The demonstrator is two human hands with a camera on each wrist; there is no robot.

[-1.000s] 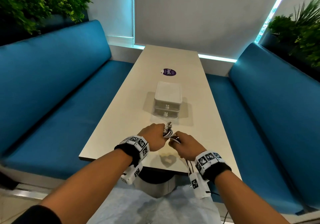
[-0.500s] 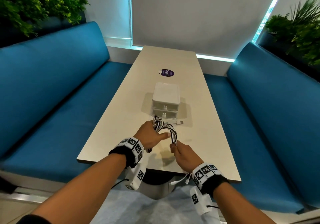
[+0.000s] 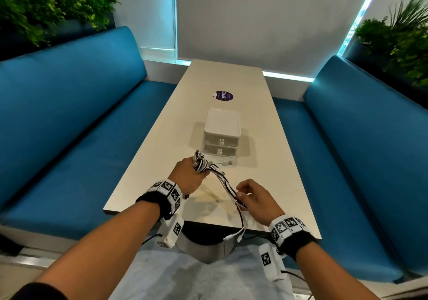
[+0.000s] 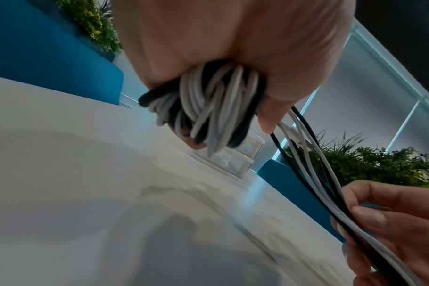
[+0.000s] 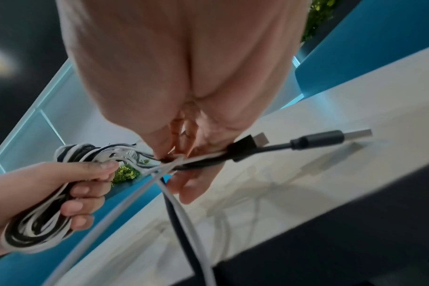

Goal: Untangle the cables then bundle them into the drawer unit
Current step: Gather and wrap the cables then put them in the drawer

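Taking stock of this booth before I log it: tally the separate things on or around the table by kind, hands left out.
drawer unit: 1
cable bundle: 1 (the single cables in it are too tangled to count)
purple sticker: 1
blue bench: 2
Total: 5

Black and white cables [image 3: 201, 165] coiled above the table, loose strands trailing, white 2-drawer unit [image 3: 221, 135] shut behind

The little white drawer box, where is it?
In the head view, the drawer unit sits mid-table, just beyond the left hand holding the cables.
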